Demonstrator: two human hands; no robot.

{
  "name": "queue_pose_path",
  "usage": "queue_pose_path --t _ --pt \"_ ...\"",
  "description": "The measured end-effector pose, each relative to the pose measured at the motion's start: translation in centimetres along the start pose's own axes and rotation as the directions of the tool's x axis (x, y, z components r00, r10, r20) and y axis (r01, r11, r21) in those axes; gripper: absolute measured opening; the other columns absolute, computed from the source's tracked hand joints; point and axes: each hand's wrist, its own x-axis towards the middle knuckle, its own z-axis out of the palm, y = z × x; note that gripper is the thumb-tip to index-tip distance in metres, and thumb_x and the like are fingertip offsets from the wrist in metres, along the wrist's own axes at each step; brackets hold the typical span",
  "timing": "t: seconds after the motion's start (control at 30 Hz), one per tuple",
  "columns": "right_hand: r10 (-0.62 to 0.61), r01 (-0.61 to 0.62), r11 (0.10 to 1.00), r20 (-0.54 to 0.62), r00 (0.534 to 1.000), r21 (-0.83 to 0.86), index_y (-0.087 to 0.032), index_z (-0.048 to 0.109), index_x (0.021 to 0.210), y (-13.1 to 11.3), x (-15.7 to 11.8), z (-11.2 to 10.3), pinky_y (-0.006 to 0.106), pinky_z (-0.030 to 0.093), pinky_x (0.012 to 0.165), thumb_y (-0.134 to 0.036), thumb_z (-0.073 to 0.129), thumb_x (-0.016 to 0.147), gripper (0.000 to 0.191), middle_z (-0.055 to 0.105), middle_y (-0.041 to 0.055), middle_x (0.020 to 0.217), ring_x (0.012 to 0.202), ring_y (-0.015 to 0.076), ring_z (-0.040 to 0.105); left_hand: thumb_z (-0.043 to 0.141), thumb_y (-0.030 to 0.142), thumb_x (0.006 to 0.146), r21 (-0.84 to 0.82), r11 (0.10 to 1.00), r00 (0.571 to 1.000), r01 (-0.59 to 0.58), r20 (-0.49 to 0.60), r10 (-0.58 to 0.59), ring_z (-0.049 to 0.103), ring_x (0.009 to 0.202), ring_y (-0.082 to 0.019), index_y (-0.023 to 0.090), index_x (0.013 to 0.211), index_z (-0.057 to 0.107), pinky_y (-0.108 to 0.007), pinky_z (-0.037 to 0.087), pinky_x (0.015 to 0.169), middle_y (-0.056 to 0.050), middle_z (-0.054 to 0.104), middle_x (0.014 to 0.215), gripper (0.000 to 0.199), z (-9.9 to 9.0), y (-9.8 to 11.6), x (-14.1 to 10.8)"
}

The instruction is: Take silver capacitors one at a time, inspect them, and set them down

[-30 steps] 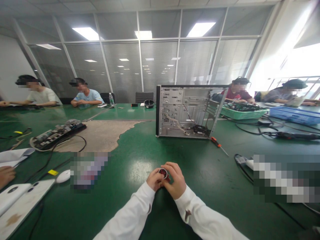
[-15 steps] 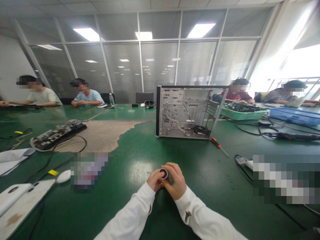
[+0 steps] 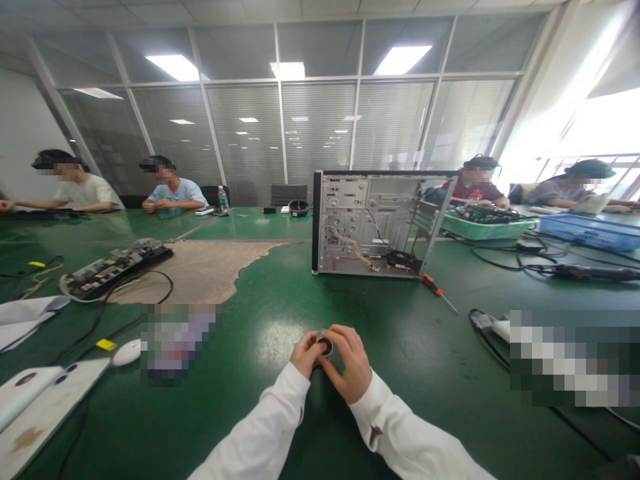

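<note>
The small ring (image 3: 327, 345) sits between my left hand (image 3: 305, 355) and right hand (image 3: 355, 368), over the worktop (image 3: 280, 293). Fingers of both grip its sides, neither hand nearer. Its round opening faces me; I cannot tell its long axis.

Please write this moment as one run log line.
left hand: on small round part | right hand: on same part | computer case: upright, side open | screwdriver: on table

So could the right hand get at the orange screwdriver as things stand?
Probably, after freeing itself: the right hand is on the small round part, but bare tabletop leads to the orange screwdriver.
</note>
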Motion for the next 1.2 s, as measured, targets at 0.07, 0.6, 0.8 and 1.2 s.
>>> queue_pose_path --t 0.07,0.6,0.8,1.2 --pt "0.01 -0.01 1.0 0.007 1.0 0.012 -0.019 0.048 0.098 0.1 0.0 0.0 0.035 0.038 0.074 -0.019 0.048 0.067 0.032 0.049 0.0078 0.095 0.088 0.0202 0.046 0.066 0.02 0.052 0.075 0.993 0.993 -0.088 -0.068 0.093 0.053 0.062 -0.014 0.014 0.075 0.055 -0.024 0.039 0.059 0.0 0.058 0.063 0.026 0.0 0.0 0.0" --pt "0.601 -0.454 0.627 -0.021 0.799 0.633 -0.017 0.049 0.087 2.4 0.7 0.9 0.027 0.043 0.059 -0.029 0.061 0.058 0.033 0.057 0.0033 0.08 0.073 0.0155 0.054 0.062 0.023 0.062 -0.255 0.956 0.989 0.148 0.029 -0.145 0.058 0.075 -0.018 0.016 0.09 0.053 -0.03 0.046 0.063 -0.005 0.061 0.077 0.03 -0.3 1.3 -0.3" --pt "0.793 -0.5 0.045 0.274 0.545 0.865 -0.017 0.052 0.077 2.7 0.5 1.9 0.023 0.042 0.045 -0.029 0.07 0.047 0.038 0.059 0.001 0.068 0.056 0.013 0.056 0.069 0.022 0.052 -0.267 0.964 0.999 0.009 -0.036 -0.019 0.055 0.086 -0.021 0.016 0.093 0.056 -0.03 0.045 0.068 -0.007 0.06 0.092 0.042 -0.2 1.3 0.1" --pt "0.721 -0.583 -0.07 0.445 0.532 0.81 -0.015 0.055 0.078 2.4 -0.2 2.6 0.024 0.045 0.048 -0.032 0.07 0.049 0.036 0.06 0.0031 0.067 0.061 0.0163 0.059 0.066 0.016 0.052 0.206 0.918 0.912 -0.34 -0.165 0.375 0.057 0.08 -0.019 0.015 0.083 0.059 -0.027 0.045 0.072 -0.007 0.063 0.084 0.032 -0.2 2.1 0.1"
